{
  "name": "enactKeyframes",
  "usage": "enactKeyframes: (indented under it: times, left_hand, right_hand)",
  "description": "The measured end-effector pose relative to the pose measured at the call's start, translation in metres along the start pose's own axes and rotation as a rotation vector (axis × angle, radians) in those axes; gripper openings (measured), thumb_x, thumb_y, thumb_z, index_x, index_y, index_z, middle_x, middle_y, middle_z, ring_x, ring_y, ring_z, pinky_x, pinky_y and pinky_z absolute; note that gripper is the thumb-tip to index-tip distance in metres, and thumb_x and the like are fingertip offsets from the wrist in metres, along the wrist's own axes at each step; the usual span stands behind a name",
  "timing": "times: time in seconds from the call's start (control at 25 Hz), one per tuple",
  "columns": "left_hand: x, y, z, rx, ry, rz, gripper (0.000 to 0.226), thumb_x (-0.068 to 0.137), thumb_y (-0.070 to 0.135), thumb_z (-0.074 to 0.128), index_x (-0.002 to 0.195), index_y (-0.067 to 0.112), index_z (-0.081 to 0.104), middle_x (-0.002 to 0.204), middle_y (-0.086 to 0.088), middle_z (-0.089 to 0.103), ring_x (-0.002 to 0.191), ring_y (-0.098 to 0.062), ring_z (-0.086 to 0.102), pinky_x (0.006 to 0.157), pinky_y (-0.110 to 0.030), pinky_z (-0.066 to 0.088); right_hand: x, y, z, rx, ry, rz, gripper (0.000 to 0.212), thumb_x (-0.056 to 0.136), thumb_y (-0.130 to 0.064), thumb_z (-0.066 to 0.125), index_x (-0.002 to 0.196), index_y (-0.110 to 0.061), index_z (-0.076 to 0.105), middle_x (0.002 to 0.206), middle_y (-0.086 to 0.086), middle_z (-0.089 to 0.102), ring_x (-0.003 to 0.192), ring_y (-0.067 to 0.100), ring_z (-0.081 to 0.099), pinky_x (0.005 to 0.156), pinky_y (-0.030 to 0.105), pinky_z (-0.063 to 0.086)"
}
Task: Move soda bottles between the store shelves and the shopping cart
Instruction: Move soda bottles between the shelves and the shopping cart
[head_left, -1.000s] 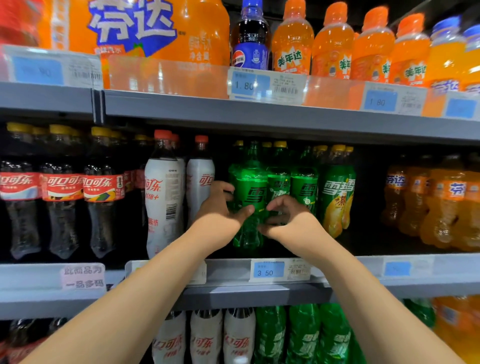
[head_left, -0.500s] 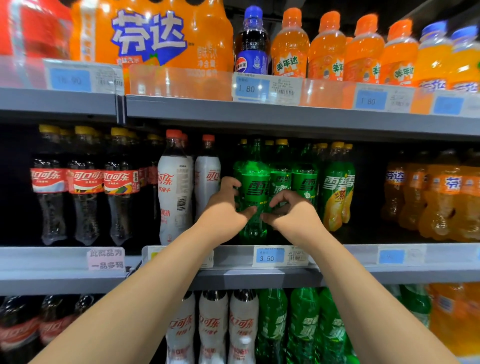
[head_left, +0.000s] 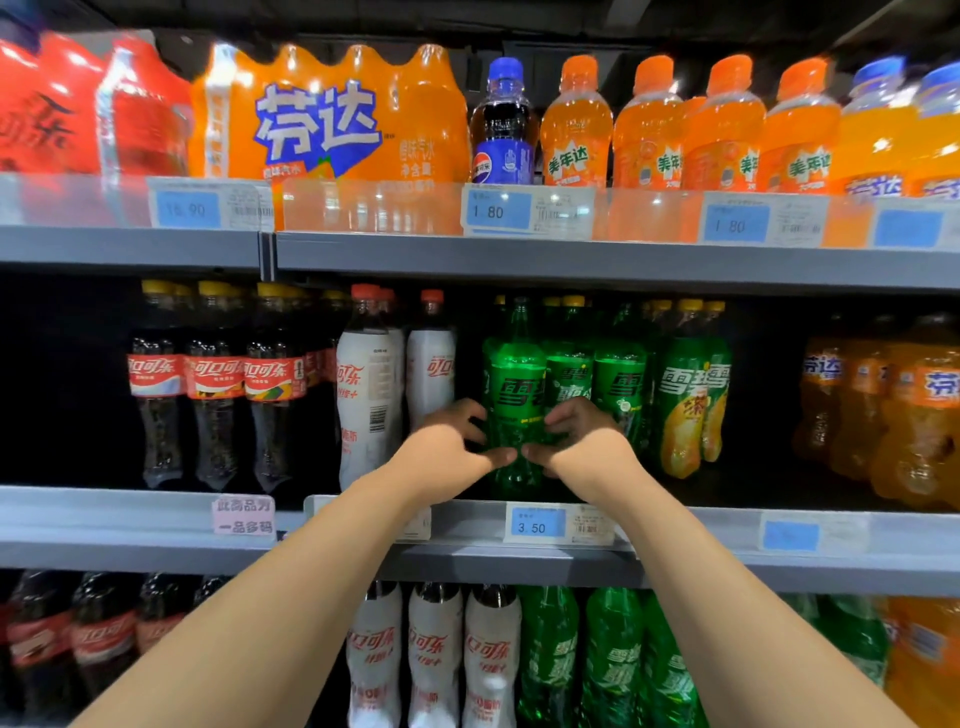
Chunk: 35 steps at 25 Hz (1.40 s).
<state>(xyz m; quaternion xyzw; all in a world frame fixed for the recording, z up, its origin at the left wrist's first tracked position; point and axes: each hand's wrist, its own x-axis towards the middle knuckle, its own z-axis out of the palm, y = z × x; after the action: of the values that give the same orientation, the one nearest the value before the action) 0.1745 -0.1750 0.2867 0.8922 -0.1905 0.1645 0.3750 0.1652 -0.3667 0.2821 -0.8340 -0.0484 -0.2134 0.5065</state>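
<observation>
A green soda bottle (head_left: 514, 384) stands upright at the front of the middle shelf (head_left: 675, 530), in a row of green bottles (head_left: 618, 384). My left hand (head_left: 447, 447) grips its lower body from the left. My right hand (head_left: 584, 441) grips it from the right. Both thumbs meet across the bottle's front. Its base is still down by the shelf's front lip. The shopping cart is out of view.
White cola bottles (head_left: 369, 395) stand just left of my left hand, dark cola bottles (head_left: 213, 384) further left. Orange soda bottles (head_left: 883, 405) fill the right end. The upper shelf (head_left: 571, 260) carries orange packs and small bottles. The lower shelf holds more white and green bottles (head_left: 550, 665).
Both hands have closed in tighter round the green bottle, thumbs now touching at its front. The view has shifted slightly to the left and downward.
</observation>
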Motion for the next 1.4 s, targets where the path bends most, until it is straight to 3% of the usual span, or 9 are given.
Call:
enactKeyframes:
  times: [0.12,0.32,0.48,0.68,0.84,1.0,1.12,1.24,1.4]
  left_hand:
    - [0.005,-0.003,0.006,-0.059,-0.083,-0.047,0.059,0.09,0.039,0.073,0.141,0.018,0.049,0.115,-0.001,0.074,0.091,-0.016,0.074,0.088,-0.034,0.058]
    - [0.001,-0.01,0.006,0.032,0.018,0.009,0.049,0.094,0.036,0.069,0.138,0.019,0.056,0.098,0.011,0.073,0.09,-0.007,0.071,0.08,-0.021,0.053]
    - [-0.003,-0.011,0.004,0.014,0.124,0.114,0.05,0.09,0.033,0.074,0.136,0.025,0.055,0.101,0.016,0.067,0.085,0.006,0.063,0.064,-0.003,0.042]
    - [-0.011,-0.011,0.0,0.09,0.252,0.241,0.059,0.087,0.046,0.069,0.14,0.042,0.046,0.106,0.027,0.057,0.09,0.006,0.062,0.071,-0.019,0.05]
    - [-0.025,-0.003,0.001,0.073,0.333,0.31,0.045,0.088,0.037,0.059,0.129,0.019,0.058,0.095,0.011,0.062,0.087,-0.01,0.062,0.076,-0.035,0.055]
    - [-0.051,0.003,-0.014,0.152,0.407,0.342,0.038,0.095,0.026,0.062,0.129,0.01,0.058,0.111,0.001,0.061,0.109,-0.014,0.056,0.089,-0.022,0.042]
    - [-0.1,-0.001,-0.03,0.219,0.404,0.385,0.045,0.092,0.029,0.06,0.133,0.01,0.057,0.131,-0.003,0.059,0.123,-0.017,0.053,0.102,-0.03,0.043]
    - [-0.168,-0.008,-0.05,0.291,0.295,0.393,0.053,0.095,0.035,0.058,0.142,0.012,0.052,0.142,-0.001,0.053,0.134,-0.014,0.046,0.113,-0.022,0.032]
    - [-0.258,-0.031,-0.093,0.385,0.256,0.313,0.06,0.095,0.043,0.053,0.146,0.012,0.048,0.147,-0.001,0.051,0.137,-0.014,0.044,0.116,-0.027,0.032]
  right_hand:
    - [0.0,0.001,-0.001,0.048,0.012,0.018,0.036,0.068,-0.02,0.095,0.083,-0.021,0.062,0.087,0.0,0.067,0.088,0.03,0.072,0.078,0.051,0.063]
    - [-0.004,-0.003,-0.001,0.064,-0.006,0.057,0.032,0.069,-0.019,0.094,0.078,-0.014,0.064,0.077,0.006,0.069,0.085,0.033,0.075,0.075,0.049,0.064]
    - [-0.01,-0.005,-0.003,-0.102,0.046,-0.055,0.032,0.069,-0.035,0.093,0.081,-0.024,0.065,0.082,-0.001,0.07,0.077,0.02,0.07,0.062,0.028,0.056]
    - [-0.021,-0.003,-0.006,-0.073,0.146,-0.329,0.026,0.078,-0.03,0.084,0.089,-0.034,0.061,0.085,-0.013,0.069,0.083,-0.007,0.061,0.064,0.003,0.04]
    - [-0.033,-0.008,-0.001,-0.094,0.206,-0.489,0.017,0.089,-0.02,0.07,0.101,-0.026,0.06,0.095,-0.018,0.062,0.093,0.0,0.061,0.07,0.014,0.046]
    - [-0.057,-0.021,-0.01,-0.071,0.219,-0.594,0.027,0.091,-0.017,0.068,0.116,-0.02,0.058,0.11,-0.01,0.058,0.107,0.005,0.057,0.093,0.023,0.049]
    - [-0.094,-0.027,-0.009,-0.075,0.105,-0.661,0.033,0.09,-0.023,0.065,0.121,-0.021,0.055,0.119,-0.009,0.056,0.117,0.006,0.054,0.099,0.026,0.048]
    - [-0.142,-0.035,0.004,-0.049,-0.039,-0.638,0.032,0.09,-0.032,0.063,0.121,-0.027,0.056,0.125,-0.016,0.053,0.124,0.001,0.051,0.104,0.026,0.045]
    - [-0.203,-0.054,0.042,0.004,-0.215,-0.656,0.034,0.091,-0.028,0.063,0.123,-0.019,0.061,0.129,-0.007,0.056,0.127,0.008,0.052,0.106,0.033,0.044]
